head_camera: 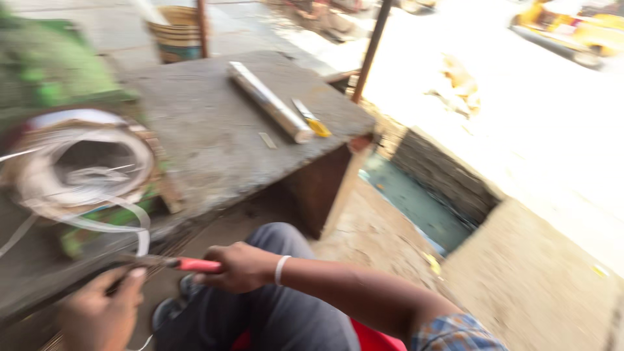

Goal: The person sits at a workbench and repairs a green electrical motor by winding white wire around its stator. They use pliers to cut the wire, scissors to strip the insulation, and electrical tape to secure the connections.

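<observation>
- A grey stone workbench (214, 143) is seen filling the upper left; no printed label, sign or package can be made out on it, the picture being blurred
- A green machine body (52, 71) is set at the workbench's far left edge, too smeared for detail
- A coil of pale flat strip (84, 162) is seated at the near left edge of the workbench, and a loose end is hung down toward the hands
- A bright metal tube (270, 103) is laid diagonally near the far right corner, with a small yellow-tipped tool (312, 120) just beside it and a little flat offcut (267, 140) close by
- A banded bucket (177, 32) is stood beyond the far edge
- The right hand (240, 266) is clenched round the red handle of a hand tool (185, 264), likely snips or pliers, held below the near edge
- The left hand (101, 312) is closed about the tool's dark front end, beside the strip; whether the strip itself is pinched cannot be told
- The step in hand is judged to be the working of the strip end; a steady, aligned bite would be called for next
</observation>
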